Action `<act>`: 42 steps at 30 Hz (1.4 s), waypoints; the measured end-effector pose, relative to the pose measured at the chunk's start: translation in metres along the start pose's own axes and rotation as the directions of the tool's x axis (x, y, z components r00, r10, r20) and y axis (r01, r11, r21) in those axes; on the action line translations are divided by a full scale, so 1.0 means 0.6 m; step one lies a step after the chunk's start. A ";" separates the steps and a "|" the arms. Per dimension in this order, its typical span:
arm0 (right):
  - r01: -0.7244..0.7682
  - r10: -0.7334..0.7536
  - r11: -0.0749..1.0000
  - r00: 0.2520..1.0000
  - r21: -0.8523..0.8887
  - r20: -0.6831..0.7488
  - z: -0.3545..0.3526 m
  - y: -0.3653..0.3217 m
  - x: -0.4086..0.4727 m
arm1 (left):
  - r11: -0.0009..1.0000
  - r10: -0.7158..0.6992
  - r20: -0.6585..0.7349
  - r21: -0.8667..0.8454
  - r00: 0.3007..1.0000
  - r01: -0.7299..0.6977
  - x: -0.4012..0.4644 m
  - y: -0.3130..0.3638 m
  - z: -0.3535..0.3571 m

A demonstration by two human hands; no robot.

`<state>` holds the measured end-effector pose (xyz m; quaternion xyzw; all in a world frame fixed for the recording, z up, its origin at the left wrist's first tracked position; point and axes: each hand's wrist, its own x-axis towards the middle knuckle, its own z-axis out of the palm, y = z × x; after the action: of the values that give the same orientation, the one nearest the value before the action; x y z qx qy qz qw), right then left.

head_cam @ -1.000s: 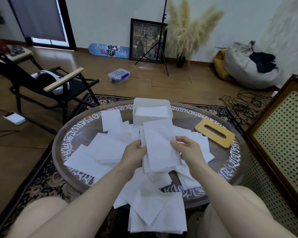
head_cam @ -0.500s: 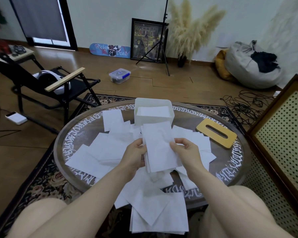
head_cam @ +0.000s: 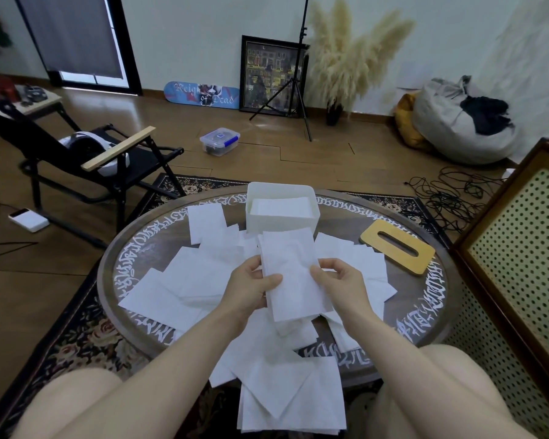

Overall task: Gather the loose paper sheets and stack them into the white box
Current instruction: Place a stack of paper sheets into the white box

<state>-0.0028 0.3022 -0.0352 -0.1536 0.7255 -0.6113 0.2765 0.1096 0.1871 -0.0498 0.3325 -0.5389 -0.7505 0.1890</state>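
Observation:
A small stack of white paper sheets (head_cam: pixel 293 274) is held upright above the round table (head_cam: pixel 425 315). My left hand (head_cam: pixel 251 288) grips its left edge, thumb across the front. My right hand (head_cam: pixel 338 282) pinches its right edge. The white box (head_cam: pixel 281 221) stands at the table's far side, just beyond the held stack, with sheets lying inside. Several loose sheets (head_cam: pixel 184 280) lie spread over the table on the left, behind my hands and on the right. More sheets (head_cam: pixel 286 397) hang over the near edge between my knees.
A gold box lid with a slot (head_cam: pixel 396 250) lies on the table at the right. A perforated wooden cabinet (head_cam: pixel 520 264) stands close on the right. A black folding chair (head_cam: pixel 86 160) is on the left, cables (head_cam: pixel 450 194) on the floor behind.
Both hands have kept hold of the stack and squared it slightly; my left thumb has slid further across the front sheet. The stack sits a little tidier.

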 end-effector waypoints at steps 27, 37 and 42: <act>-0.130 0.189 0.974 0.918 -0.187 0.349 -0.034 0.002 0.005 | 0.889 -0.268 0.270 0.439 0.925 0.129 -0.022 0.017 -0.078; 0.328 -0.284 0.869 0.944 -0.369 0.171 -0.014 0.039 0.011 | 0.817 0.218 -0.008 0.548 0.976 -0.178 -0.003 -0.003 -0.108; 0.361 -0.277 0.837 0.928 -0.411 0.251 -0.008 0.066 0.011 | 0.754 0.214 0.036 0.629 0.976 -0.189 -0.007 -0.027 -0.128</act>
<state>-0.0067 0.3106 -0.0749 -0.3875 0.7828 -0.4474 0.1920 0.1675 0.1430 -0.0789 0.3306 -0.7871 -0.4965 0.1568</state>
